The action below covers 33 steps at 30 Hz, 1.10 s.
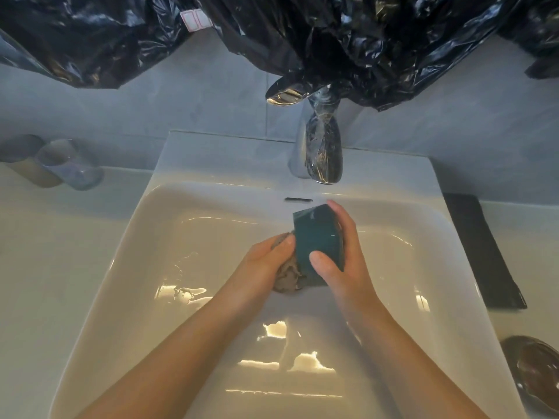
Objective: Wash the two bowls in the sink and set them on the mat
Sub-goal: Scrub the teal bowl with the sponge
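Observation:
Over the middle of the white sink [133, 255] my right hand [351, 267] grips a dark teal, square-sided bowl [317, 237], tilted on its side, with the thumb across its near face and the fingers behind it. My left hand [266, 261] holds a crumpled grey cloth [287, 281] against the bowl's left and lower side. A second bowl [535, 367], brown and glossy, sits on the counter at the lower right, partly cut off by the frame edge. A black mat [481, 252] lies on the counter right of the sink.
A chrome tap [323, 152] stands at the back of the sink, just beyond the bowl; no water stream is visible. Two tumblers [69, 164] stand on the counter at the far left. Black plastic sheeting [363, 40] hangs over the wall above the tap.

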Each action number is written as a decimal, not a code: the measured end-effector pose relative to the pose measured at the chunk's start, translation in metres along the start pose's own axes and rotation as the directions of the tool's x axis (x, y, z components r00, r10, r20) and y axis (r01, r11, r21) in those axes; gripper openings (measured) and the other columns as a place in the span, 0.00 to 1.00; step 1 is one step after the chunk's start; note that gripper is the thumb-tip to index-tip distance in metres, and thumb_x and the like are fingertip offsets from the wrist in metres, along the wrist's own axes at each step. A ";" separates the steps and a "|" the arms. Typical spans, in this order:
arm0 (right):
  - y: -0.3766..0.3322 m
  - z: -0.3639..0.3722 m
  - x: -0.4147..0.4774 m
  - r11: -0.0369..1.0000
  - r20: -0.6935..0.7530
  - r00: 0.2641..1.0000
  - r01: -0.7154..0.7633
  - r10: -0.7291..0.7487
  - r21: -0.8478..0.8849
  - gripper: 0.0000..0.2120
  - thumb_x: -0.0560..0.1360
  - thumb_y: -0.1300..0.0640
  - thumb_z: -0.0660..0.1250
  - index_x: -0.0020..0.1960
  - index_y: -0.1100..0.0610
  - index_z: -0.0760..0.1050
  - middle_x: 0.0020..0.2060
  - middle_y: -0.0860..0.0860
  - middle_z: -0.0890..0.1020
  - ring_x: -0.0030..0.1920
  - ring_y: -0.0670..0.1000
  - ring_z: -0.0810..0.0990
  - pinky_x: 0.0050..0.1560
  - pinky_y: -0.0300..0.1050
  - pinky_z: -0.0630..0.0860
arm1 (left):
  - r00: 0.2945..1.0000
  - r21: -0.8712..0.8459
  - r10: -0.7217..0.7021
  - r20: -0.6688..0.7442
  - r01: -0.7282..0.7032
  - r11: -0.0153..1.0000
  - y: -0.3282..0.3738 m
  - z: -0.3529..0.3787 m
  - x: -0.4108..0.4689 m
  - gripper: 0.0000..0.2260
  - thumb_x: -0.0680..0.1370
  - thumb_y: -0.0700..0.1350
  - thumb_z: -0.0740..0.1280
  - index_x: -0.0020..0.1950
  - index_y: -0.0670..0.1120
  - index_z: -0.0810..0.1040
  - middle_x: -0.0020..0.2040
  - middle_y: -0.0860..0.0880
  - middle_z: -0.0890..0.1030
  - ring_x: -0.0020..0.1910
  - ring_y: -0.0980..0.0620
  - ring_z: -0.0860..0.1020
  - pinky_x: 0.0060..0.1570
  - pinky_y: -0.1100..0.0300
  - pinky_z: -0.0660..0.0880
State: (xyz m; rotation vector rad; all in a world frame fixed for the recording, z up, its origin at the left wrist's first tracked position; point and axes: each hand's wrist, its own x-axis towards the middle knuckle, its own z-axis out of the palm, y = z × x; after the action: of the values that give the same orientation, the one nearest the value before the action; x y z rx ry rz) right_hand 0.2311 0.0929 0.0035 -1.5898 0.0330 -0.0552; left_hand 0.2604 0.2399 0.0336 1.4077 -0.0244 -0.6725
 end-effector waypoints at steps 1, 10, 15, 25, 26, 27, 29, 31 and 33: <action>0.002 -0.001 0.001 1.000 0.006 1.000 0.014 -0.013 -0.023 0.32 0.67 0.42 0.68 0.68 0.30 0.62 0.66 0.45 0.73 0.65 0.49 0.75 0.51 0.41 0.80 | 1.000 -0.030 -0.007 0.019 0.008 1.000 0.001 -0.001 0.001 0.18 0.82 0.54 0.58 0.59 0.45 0.80 0.53 0.44 0.84 0.53 0.45 0.82 0.57 0.48 0.77; -0.004 -0.003 0.012 0.952 0.135 0.951 -0.292 0.278 0.096 0.44 0.53 0.25 0.74 0.67 0.30 0.67 0.68 0.46 0.75 0.57 0.44 0.82 0.48 0.42 0.82 | 0.981 0.101 0.194 0.008 -0.194 0.976 0.000 -0.008 0.000 0.09 0.78 0.39 0.67 0.57 0.48 0.79 0.41 0.56 0.84 0.38 0.60 0.81 0.37 0.69 0.74; -0.005 -0.016 0.011 0.810 0.254 0.853 -0.516 0.456 0.279 0.31 0.73 0.32 0.58 0.74 0.41 0.65 0.65 0.53 0.79 0.60 0.56 0.82 0.50 0.63 0.81 | 0.944 0.329 0.307 0.119 -0.329 0.885 -0.008 -0.014 -0.004 0.15 0.75 0.44 0.67 0.60 0.57 0.76 0.52 0.57 0.83 0.52 0.56 0.81 0.52 0.61 0.77; -0.007 -0.018 0.002 0.935 0.136 0.937 -0.338 0.323 0.110 0.35 0.62 0.37 0.66 0.68 0.41 0.68 0.58 0.50 0.80 0.51 0.49 0.84 0.38 0.46 0.80 | 0.980 0.136 0.131 0.150 -0.151 0.979 -0.011 -0.006 -0.004 0.15 0.79 0.54 0.59 0.62 0.49 0.74 0.54 0.47 0.82 0.51 0.53 0.81 0.48 0.61 0.79; -0.005 -0.017 0.002 0.951 0.115 0.951 -0.297 0.288 0.079 0.34 0.61 0.38 0.67 0.67 0.39 0.67 0.58 0.49 0.79 0.52 0.45 0.83 0.40 0.42 0.80 | 0.982 0.074 0.102 0.160 -0.116 0.991 -0.011 -0.006 -0.004 0.17 0.79 0.53 0.59 0.63 0.47 0.74 0.55 0.44 0.82 0.53 0.50 0.82 0.51 0.57 0.79; -0.004 -0.016 0.001 0.965 0.111 0.961 -0.259 0.252 0.048 0.33 0.61 0.39 0.67 0.66 0.37 0.67 0.58 0.47 0.78 0.53 0.44 0.82 0.42 0.40 0.80 | 0.982 0.012 0.080 0.172 -0.083 0.996 -0.012 -0.007 -0.003 0.18 0.78 0.53 0.58 0.64 0.45 0.74 0.56 0.42 0.82 0.54 0.46 0.81 0.54 0.52 0.78; -0.001 -0.015 -0.001 0.986 0.131 0.978 -0.158 0.164 -0.054 0.33 0.62 0.41 0.69 0.66 0.35 0.65 0.59 0.47 0.76 0.59 0.48 0.79 0.49 0.42 0.81 | 0.982 -0.079 0.042 0.183 -0.028 0.997 -0.011 -0.009 -0.004 0.19 0.79 0.52 0.58 0.62 0.42 0.75 0.54 0.39 0.81 0.52 0.43 0.81 0.54 0.50 0.77; -0.001 -0.016 -0.003 0.985 0.158 0.984 -0.054 0.081 -0.165 0.36 0.62 0.44 0.70 0.68 0.37 0.62 0.62 0.48 0.74 0.62 0.51 0.76 0.53 0.44 0.81 | 0.982 -0.117 0.025 0.189 -0.003 0.993 -0.009 -0.012 -0.004 0.18 0.78 0.51 0.60 0.59 0.40 0.76 0.50 0.40 0.81 0.48 0.44 0.80 0.50 0.52 0.76; -0.004 -0.017 -0.005 0.975 0.180 0.983 -0.002 0.043 -0.222 0.37 0.62 0.45 0.71 0.69 0.35 0.61 0.65 0.49 0.72 0.64 0.50 0.75 0.54 0.43 0.81 | 0.981 -0.108 0.026 0.190 -0.006 0.994 -0.008 -0.014 -0.003 0.14 0.77 0.49 0.64 0.56 0.42 0.79 0.49 0.40 0.81 0.47 0.45 0.78 0.48 0.53 0.73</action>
State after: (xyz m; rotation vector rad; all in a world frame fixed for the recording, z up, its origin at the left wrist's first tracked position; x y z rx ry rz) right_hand 0.2254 0.0762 0.0081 -1.8111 -0.0900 0.1173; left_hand 0.2607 0.2540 0.0244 1.2354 -0.1491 -0.7827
